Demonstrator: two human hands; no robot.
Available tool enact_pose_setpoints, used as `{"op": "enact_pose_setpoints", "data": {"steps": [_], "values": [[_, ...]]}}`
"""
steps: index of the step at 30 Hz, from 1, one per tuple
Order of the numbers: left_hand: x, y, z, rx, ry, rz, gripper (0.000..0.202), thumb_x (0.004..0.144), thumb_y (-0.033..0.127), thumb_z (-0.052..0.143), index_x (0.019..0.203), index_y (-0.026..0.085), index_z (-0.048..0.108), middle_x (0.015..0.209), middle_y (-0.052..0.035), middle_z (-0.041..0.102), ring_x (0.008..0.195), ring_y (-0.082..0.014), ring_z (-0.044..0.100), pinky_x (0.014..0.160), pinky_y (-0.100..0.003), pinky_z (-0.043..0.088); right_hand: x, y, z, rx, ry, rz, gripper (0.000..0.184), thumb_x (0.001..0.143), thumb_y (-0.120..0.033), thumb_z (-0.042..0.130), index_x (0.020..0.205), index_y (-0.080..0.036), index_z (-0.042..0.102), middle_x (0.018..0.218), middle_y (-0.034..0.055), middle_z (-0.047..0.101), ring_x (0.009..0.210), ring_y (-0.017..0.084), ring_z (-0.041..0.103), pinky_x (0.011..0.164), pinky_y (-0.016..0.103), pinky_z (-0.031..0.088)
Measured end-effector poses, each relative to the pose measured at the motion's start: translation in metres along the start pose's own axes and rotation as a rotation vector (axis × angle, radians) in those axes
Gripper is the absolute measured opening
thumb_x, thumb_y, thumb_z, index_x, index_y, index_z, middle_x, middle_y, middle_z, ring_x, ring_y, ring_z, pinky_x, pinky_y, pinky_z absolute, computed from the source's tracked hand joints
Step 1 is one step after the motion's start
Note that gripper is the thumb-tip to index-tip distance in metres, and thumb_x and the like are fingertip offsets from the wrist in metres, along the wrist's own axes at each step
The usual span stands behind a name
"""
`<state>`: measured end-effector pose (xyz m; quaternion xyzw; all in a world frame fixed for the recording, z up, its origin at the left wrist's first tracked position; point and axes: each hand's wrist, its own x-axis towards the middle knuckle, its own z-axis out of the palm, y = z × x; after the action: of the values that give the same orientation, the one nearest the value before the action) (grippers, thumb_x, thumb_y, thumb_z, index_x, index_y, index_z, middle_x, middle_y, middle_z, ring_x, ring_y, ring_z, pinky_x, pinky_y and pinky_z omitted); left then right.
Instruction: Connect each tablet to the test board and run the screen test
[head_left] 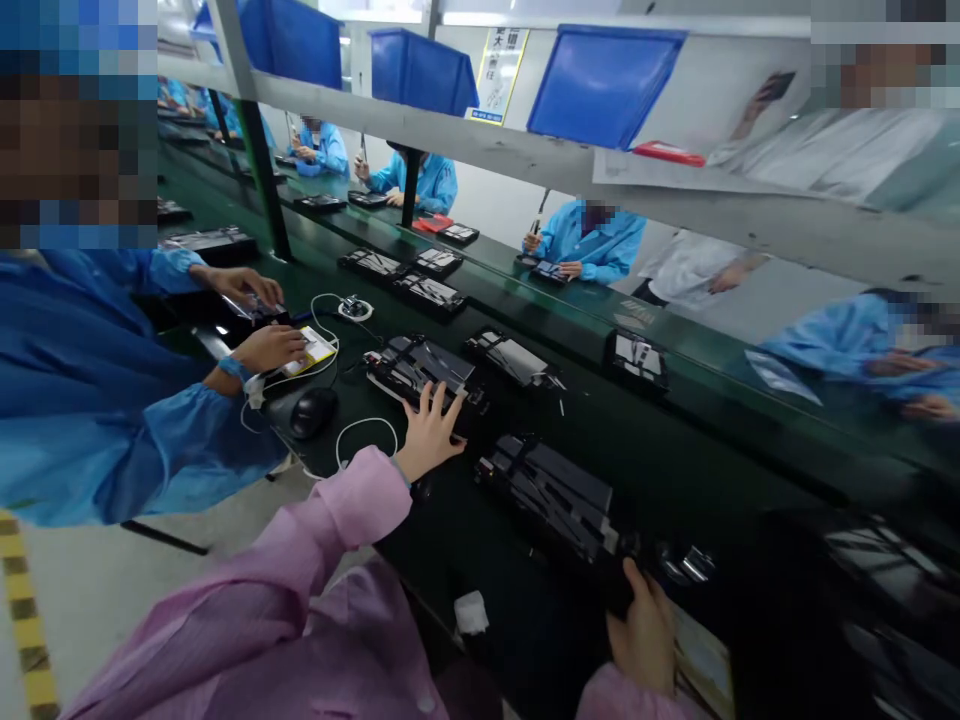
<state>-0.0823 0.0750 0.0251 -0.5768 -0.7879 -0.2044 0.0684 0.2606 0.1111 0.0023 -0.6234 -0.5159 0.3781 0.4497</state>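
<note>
My left hand (431,435) is open, its fingers spread over the near right edge of a black tray (420,368) with flat dark device parts in it. Closer to me lies a second black tray of device parts (551,490), with dark panels and strips showing on top. My right hand (645,630) is at its right end, thumb up against the corner and the other fingers mostly hidden; it appears to grip the tray there. Small shiny pieces (694,563) lie just beyond that hand. Beside its wrist is a flat pale item (705,655), partly covered.
A co-worker's hands (270,345) work at the left near a yellow-edged white piece (311,350). A black mouse (313,412) and white cables lie between us. More trays (514,358) line the dark bench. Blue bins (604,85) sit on the overhead shelf. A crumpled white scrap (471,612) lies at the near edge.
</note>
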Motion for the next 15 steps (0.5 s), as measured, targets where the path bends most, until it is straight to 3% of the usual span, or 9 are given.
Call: {"op": "enact_pose_setpoints", "data": {"steps": [4, 7, 9, 12, 15], "values": [[0.007, -0.017, -0.001, -0.001, -0.01, 0.02, 0.083, 0.069, 0.042, 0.07, 0.142, 0.023, 0.036, 0.153, -0.0168, 0.023, 0.14, -0.0425, 0.013, 0.101, -0.07, 0.023, -0.001, 0.003, 0.024, 0.125, -0.019, 0.138, 0.045, 0.071, -0.055, 0.06, 0.109, -0.03, 0.061, 0.096, 0.007, 0.068, 0.084, 0.028, 0.068, 0.07, 0.047, 0.058], [0.012, -0.03, -0.005, -0.011, -0.039, 0.034, 0.081, 0.07, 0.042, 0.07, 0.141, 0.023, 0.037, 0.152, -0.0159, 0.024, 0.14, -0.0413, 0.014, 0.102, -0.069, 0.024, -0.006, 0.001, 0.022, 0.119, -0.04, 0.103, 0.039, 0.083, -0.048, 0.058, 0.113, -0.024, 0.059, 0.106, 0.0068, 0.064, 0.092, 0.022, 0.065, 0.078, 0.043, 0.056], [0.01, -0.034, -0.009, -0.015, -0.043, 0.033, 0.078, 0.072, 0.043, 0.069, 0.141, 0.023, 0.037, 0.153, -0.0159, 0.024, 0.14, -0.0409, 0.015, 0.103, -0.068, 0.024, -0.009, 0.0, 0.001, 0.054, -0.029, 0.027, 0.036, 0.089, -0.041, 0.055, 0.117, -0.019, 0.056, 0.115, 0.0077, 0.059, 0.099, 0.019, 0.06, 0.084, 0.04, 0.053], [-0.003, -0.031, -0.018, -0.057, 0.007, 0.035, 0.077, 0.076, 0.048, 0.065, 0.142, 0.021, 0.034, 0.153, -0.0172, 0.022, 0.14, -0.0412, 0.014, 0.104, -0.069, 0.021, -0.013, 0.0, -0.06, -0.026, 0.097, -0.002, 0.036, 0.091, -0.037, 0.053, 0.119, -0.015, 0.054, 0.12, 0.0078, 0.056, 0.103, 0.019, 0.058, 0.087, 0.04, 0.051], [-0.028, -0.012, -0.03, -0.186, 0.062, 0.127, 0.066, 0.085, 0.045, 0.055, 0.141, 0.018, 0.034, 0.151, -0.0173, 0.026, 0.141, -0.0368, 0.018, 0.109, -0.062, 0.022, -0.018, 0.006, -0.121, -0.129, 0.324, 0.025, 0.036, 0.095, -0.044, 0.038, 0.123, -0.026, 0.051, 0.121, 0.0072, 0.055, 0.107, 0.021, 0.055, 0.085, 0.038, 0.052]]}}
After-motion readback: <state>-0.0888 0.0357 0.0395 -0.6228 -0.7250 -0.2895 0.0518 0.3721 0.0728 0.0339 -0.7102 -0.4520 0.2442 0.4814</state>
